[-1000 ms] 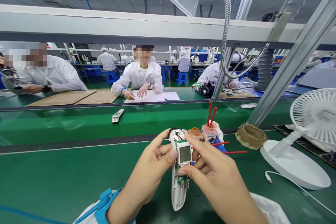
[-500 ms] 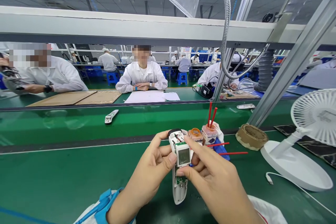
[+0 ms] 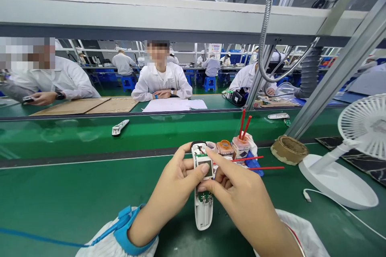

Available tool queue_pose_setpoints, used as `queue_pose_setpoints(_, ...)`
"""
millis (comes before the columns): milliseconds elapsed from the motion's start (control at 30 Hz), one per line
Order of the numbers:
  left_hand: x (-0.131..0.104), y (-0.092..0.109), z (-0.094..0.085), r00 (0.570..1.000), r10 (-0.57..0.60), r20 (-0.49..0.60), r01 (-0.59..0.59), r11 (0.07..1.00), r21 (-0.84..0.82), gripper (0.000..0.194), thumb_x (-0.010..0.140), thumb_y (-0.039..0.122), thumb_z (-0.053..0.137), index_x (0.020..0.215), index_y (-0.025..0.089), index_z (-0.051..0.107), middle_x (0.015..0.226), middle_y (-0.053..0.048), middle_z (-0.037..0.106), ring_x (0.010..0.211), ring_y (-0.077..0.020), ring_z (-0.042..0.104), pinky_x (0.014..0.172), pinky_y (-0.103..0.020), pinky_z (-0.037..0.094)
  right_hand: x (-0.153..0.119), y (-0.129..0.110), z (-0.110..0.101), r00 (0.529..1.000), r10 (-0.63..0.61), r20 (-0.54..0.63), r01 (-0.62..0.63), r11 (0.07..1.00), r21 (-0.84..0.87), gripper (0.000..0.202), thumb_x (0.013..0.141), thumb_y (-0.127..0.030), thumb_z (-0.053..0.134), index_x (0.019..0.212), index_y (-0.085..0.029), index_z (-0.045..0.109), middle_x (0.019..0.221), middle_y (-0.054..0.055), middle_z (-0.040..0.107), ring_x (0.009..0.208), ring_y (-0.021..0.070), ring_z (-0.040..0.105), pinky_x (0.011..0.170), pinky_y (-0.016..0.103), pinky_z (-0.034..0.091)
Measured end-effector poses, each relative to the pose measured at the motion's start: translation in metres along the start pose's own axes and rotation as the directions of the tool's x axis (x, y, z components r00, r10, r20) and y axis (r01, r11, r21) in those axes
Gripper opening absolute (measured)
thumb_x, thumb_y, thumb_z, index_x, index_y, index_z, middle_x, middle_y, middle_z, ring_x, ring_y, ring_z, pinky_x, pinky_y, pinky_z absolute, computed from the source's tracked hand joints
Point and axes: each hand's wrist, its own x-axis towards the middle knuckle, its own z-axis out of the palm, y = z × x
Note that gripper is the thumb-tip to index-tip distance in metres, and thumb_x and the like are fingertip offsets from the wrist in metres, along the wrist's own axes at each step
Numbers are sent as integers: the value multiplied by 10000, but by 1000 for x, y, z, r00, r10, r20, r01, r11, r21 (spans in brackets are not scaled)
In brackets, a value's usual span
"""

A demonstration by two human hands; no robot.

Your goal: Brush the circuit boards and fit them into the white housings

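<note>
A white elongated device housing (image 3: 204, 213) is held upright between both hands, its inner side facing me. A small screen in a white frame (image 3: 208, 170) sits on a green circuit board in its upper half; metal contacts show below. My left hand (image 3: 177, 176) grips the housing's left side, thumb lying on the screen. My right hand (image 3: 238, 188) pinches the right side of the screen frame, index finger at the top and thumb at the lower edge. A blue strap (image 3: 129, 225) circles my left wrist.
Behind my right hand stand a bottle holding red sticks (image 3: 240, 147) and an orange-rimmed jar (image 3: 224, 148). Farther right are a tape roll (image 3: 289, 150) and a white fan (image 3: 337, 180). Another housing (image 3: 120, 127) lies on the green belt. A person (image 3: 163, 76) sits opposite.
My left thumb has moved onto the screen. The housing now faces me more squarely, and more of its lower part shows. The camera view has tilted down slightly.
</note>
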Motion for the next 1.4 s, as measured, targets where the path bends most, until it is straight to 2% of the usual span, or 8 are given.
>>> queue_pose_setpoints(233,2,-2,-1,1000,-14,-8,15,999,46,509,802,312,600,1255,181,410,776,-19,640,667,-110,553,612,-206,431,4,-1,-3,988,106,108,-118,987,112,529,725,-217,671,1227,-249,508,577,-63,580,508,113,528,499,217,410)
queue_pose_setpoints(367,2,-1,-2,1000,-8,-25,10,995,95,569,810,326,585,1304,176,348,789,-27,643,667,-117,546,618,-216,429,6,1,0,990,93,105,-103,989,102,513,740,-202,655,1226,-264,502,604,-52,583,523,119,526,500,218,400)
queue_pose_setpoints(633,3,-4,-6,999,27,-38,-16,962,273,532,831,416,525,1298,205,383,649,23,555,633,-126,523,605,-227,412,3,1,3,994,76,78,-81,995,63,501,770,-227,638,1246,-235,483,620,-36,599,562,138,557,508,228,405)
queue_pose_setpoints(867,1,-3,-5,998,27,-65,-12,976,216,496,846,390,511,1298,225,389,644,22,556,677,-141,546,678,-257,446,6,1,7,995,62,72,-66,996,58,482,771,-214,632,1226,-251,478,740,-13,631,611,144,574,519,233,415)
queue_pose_setpoints(1100,2,1,-1,998,43,34,-44,999,7,484,801,240,606,1238,196,404,895,-57,654,778,-167,624,705,-262,498,6,5,11,1000,-4,30,2,997,74,414,837,-188,510,1234,-287,447,779,-7,620,674,152,581,595,259,446)
queue_pose_setpoints(1233,4,0,-2,997,72,7,-72,997,-2,471,806,227,603,1229,189,401,848,-48,669,750,-160,637,678,-245,506,8,7,12,996,27,85,-43,980,193,471,816,-192,540,1252,-317,411,849,-7,602,692,148,560,627,280,472)
queue_pose_setpoints(1400,6,0,-5,992,115,-44,-112,992,54,460,799,235,617,1218,205,429,715,12,650,663,-113,616,584,-168,479,11,8,8,969,44,242,-145,897,418,627,784,-136,558,1302,-407,329,1037,-4,545,802,147,555,635,268,521)
